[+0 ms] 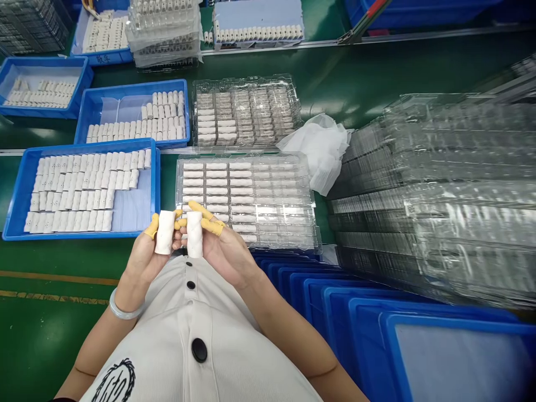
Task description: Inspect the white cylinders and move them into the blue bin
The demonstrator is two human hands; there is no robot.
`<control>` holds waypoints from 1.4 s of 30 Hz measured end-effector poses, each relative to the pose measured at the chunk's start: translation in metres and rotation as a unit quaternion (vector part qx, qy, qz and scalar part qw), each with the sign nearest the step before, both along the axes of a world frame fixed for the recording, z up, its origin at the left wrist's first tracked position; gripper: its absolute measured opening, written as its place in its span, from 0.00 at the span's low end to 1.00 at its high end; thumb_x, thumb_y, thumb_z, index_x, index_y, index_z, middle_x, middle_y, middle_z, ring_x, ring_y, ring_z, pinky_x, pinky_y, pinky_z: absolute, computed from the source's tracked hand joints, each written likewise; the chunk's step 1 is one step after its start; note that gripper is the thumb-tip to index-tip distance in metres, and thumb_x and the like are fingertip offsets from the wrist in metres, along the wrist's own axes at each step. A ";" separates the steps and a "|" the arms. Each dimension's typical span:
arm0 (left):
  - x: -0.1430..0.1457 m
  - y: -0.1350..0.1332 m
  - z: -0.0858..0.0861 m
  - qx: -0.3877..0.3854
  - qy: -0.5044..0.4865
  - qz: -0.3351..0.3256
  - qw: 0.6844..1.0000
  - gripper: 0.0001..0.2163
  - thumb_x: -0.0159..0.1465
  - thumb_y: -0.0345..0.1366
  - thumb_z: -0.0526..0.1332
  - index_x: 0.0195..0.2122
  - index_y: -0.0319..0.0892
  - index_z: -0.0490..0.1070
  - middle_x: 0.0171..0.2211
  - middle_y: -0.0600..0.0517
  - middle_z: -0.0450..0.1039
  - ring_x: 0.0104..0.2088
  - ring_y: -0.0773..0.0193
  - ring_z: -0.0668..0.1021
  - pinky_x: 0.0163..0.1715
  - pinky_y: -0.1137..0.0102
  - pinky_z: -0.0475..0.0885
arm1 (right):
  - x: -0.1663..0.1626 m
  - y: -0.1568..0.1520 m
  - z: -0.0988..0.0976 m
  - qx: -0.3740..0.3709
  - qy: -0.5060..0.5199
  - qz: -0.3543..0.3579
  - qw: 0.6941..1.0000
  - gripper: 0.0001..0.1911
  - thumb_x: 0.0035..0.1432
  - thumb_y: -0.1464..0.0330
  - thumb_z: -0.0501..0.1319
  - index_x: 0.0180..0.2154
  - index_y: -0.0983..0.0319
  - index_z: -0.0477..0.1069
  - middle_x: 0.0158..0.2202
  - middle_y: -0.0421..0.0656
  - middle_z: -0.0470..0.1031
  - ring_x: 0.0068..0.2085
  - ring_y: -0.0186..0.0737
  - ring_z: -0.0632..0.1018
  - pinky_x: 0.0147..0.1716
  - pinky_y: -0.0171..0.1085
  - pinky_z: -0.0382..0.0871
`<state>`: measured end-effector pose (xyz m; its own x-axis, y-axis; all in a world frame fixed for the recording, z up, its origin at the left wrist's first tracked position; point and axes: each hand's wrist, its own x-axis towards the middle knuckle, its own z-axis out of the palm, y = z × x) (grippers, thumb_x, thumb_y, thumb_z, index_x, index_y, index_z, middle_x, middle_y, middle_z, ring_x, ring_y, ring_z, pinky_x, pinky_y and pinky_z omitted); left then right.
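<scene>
My left hand (147, 245) is closed on a white cylindrical piece (165, 231), held upright between finger and thumb. Beside it, my right hand (221, 245) grips a second white cylindrical piece (195, 233) in the same way. Yellow finger cots cover several fingertips on both hands. The two pieces are close together but apart, in front of my shirt. Just beyond my right hand lies a clear plastic tray (285, 215), its left columns filled with similar white pieces. To the left, a blue bin (156, 184) holds rows of upright white pieces on a pale liner.
Further back stand another blue bin (188, 120), a smaller blue bin (86, 92) and a filled clear tray (268, 84). A crumpled white plastic sheet (316, 145) lies right of the trays. Tall stacked clear trays (460, 212) and nested blue bins (372, 318) crowd my right side.
</scene>
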<state>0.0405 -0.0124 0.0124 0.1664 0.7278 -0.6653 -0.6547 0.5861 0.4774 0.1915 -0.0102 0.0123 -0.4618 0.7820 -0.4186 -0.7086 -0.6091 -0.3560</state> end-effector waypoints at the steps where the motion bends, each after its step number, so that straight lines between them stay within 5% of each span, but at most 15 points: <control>1: 0.000 0.000 0.000 0.002 0.000 0.001 1.000 0.22 0.71 0.42 0.44 0.43 0.31 0.74 0.27 0.44 0.71 0.25 0.67 0.72 0.21 0.75 0.70 | 0.000 0.000 0.000 -0.001 -0.010 -0.001 1.000 0.20 0.58 0.71 0.59 0.53 0.60 0.65 0.35 0.42 0.77 0.36 0.38 0.78 0.41 0.42 0.72; 8: 0.002 -0.002 -0.001 0.024 0.007 -0.009 1.000 0.22 0.70 0.43 0.46 0.41 0.30 0.74 0.26 0.46 0.69 0.24 0.69 0.71 0.20 0.76 0.68 | -0.001 0.000 0.001 0.035 -0.024 0.011 0.999 0.11 0.53 0.67 0.66 0.38 0.65 0.72 0.30 0.42 0.76 0.32 0.36 0.77 0.37 0.37 0.73; 14: 0.004 -0.002 0.001 0.014 0.043 -0.005 0.999 0.18 0.70 0.39 0.47 0.42 0.33 0.74 0.24 0.49 0.68 0.22 0.69 0.70 0.20 0.75 0.68 | 0.000 -0.003 -0.006 -0.021 -0.086 0.009 0.996 0.17 0.45 0.66 0.71 0.35 0.61 0.67 0.25 0.38 0.76 0.26 0.34 0.76 0.29 0.34 0.71; 22: 0.013 -0.008 -0.008 0.036 0.071 -0.036 0.996 0.18 0.69 0.42 0.50 0.44 0.36 0.75 0.21 0.51 0.67 0.21 0.69 0.68 0.22 0.74 0.67 | -0.004 -0.004 -0.011 0.034 -0.152 -0.003 0.988 0.22 0.42 0.62 0.72 0.36 0.61 0.64 0.23 0.35 0.73 0.24 0.31 0.73 0.28 0.33 0.68; 25: 0.022 -0.014 -0.015 0.051 0.159 -0.021 0.986 0.15 0.65 0.43 0.57 0.47 0.41 0.74 0.28 0.51 0.73 0.24 0.71 0.70 0.26 0.75 0.68 | -0.012 -0.007 -0.021 0.062 -0.192 -0.004 0.979 0.22 0.40 0.62 0.73 0.33 0.62 0.65 0.23 0.34 0.71 0.24 0.30 0.72 0.27 0.33 0.67; 29: 0.026 -0.019 -0.033 0.100 0.291 -0.070 0.949 0.18 0.61 0.45 0.61 0.51 0.46 0.73 0.48 0.50 0.74 0.44 0.63 0.75 0.44 0.71 0.70 | -0.009 -0.011 -0.046 0.092 -0.271 0.006 0.958 0.23 0.40 0.60 0.72 0.37 0.63 0.69 0.30 0.38 0.73 0.26 0.30 0.71 0.27 0.32 0.67; 34: 0.015 -0.013 -0.060 0.115 0.371 -0.150 0.909 0.21 0.57 0.47 0.63 0.49 0.44 0.74 0.43 0.49 0.76 0.41 0.60 0.75 0.50 0.62 0.67 | 0.055 -0.016 -0.089 0.172 -0.515 0.091 0.835 0.16 0.58 0.63 0.57 0.45 0.65 0.69 0.33 0.43 0.76 0.32 0.36 0.76 0.32 0.35 0.71; 36: 0.010 -0.009 -0.065 0.107 0.372 -0.135 0.912 0.21 0.54 0.47 0.65 0.46 0.42 0.75 0.40 0.49 0.76 0.39 0.61 0.75 0.50 0.61 0.67 | 0.096 -0.019 -0.105 0.159 -0.591 0.094 0.785 0.16 0.58 0.69 0.55 0.48 0.66 0.67 0.38 0.46 0.76 0.37 0.39 0.76 0.37 0.38 0.72; 42: 0.002 0.001 -0.060 0.055 0.336 -0.097 0.935 0.22 0.47 0.46 0.70 0.40 0.39 0.76 0.35 0.49 0.76 0.34 0.61 0.75 0.47 0.58 0.69 | 0.180 -0.023 -0.137 0.181 -0.781 0.185 0.569 0.20 0.53 0.82 0.55 0.47 0.66 0.70 0.47 0.53 0.73 0.53 0.51 0.67 0.54 0.50 0.60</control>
